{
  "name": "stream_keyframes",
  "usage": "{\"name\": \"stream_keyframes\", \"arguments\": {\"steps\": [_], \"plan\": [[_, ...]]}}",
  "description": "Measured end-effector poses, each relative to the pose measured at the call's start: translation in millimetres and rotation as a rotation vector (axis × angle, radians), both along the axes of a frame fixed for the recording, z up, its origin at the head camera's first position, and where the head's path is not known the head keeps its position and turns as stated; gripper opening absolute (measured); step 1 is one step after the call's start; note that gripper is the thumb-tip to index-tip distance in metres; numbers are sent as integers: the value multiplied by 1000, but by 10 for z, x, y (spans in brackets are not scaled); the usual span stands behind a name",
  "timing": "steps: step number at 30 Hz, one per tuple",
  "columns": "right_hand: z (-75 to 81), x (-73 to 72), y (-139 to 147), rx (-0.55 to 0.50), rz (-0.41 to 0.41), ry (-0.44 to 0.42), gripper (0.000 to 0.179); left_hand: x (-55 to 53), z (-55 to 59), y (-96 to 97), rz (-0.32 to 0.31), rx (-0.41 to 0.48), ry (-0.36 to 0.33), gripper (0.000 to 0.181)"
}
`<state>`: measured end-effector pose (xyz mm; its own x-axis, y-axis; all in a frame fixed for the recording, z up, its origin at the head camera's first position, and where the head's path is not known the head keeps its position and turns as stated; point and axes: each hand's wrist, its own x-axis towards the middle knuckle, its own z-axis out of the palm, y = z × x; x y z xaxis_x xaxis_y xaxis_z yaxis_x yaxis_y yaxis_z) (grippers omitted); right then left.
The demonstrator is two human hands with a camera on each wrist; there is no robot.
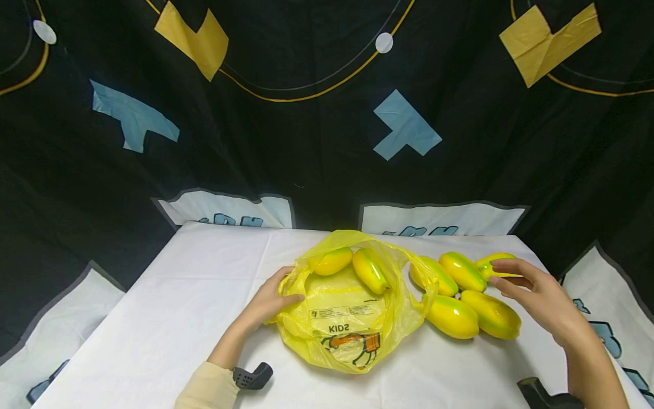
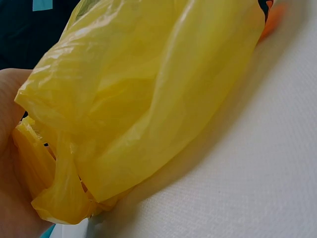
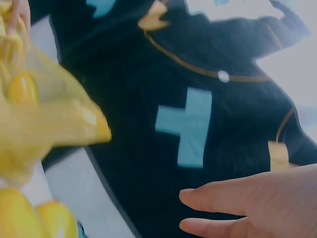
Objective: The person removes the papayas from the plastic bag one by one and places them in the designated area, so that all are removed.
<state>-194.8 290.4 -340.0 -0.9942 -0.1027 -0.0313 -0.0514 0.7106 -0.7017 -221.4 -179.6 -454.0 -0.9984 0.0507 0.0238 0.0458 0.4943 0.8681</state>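
A yellow plastic bag (image 1: 347, 341) with KIDS printed on it lies on the table, its mouth spread wide. Inside are two glossy yellow-green oblong fruits (image 1: 370, 271), like mangoes or papayas. My left hand (image 1: 273, 295) grips the bag's left rim; in the left wrist view, crumpled yellow plastic (image 2: 54, 168) lies against the palm. Several more such fruits (image 1: 452, 317) sit right of the bag. My right hand (image 1: 544, 295) hovers beside the rearmost fruit (image 1: 493, 262), thumb and fingers apart. Nothing shows between those fingers; contact with that fruit I cannot tell.
A white cloth covers the table (image 1: 168, 318), whose back edge meets a black curtain (image 1: 317, 153) with yellow and blue shapes. Dark wrist devices (image 1: 254, 376) sit on both arms. The bag's right handle (image 1: 429, 278) drapes over some of the loose fruits.
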Motion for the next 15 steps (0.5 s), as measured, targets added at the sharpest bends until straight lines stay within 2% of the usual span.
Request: {"name": "stream_keyframes", "arguments": {"steps": [7,15], "plan": [[141,87,-369,-59,54,151,52,0,8,7,4,0,-1,62],[222,69,-734,-132,134,154,48,2,13,5,6,8,-3,62]]}}
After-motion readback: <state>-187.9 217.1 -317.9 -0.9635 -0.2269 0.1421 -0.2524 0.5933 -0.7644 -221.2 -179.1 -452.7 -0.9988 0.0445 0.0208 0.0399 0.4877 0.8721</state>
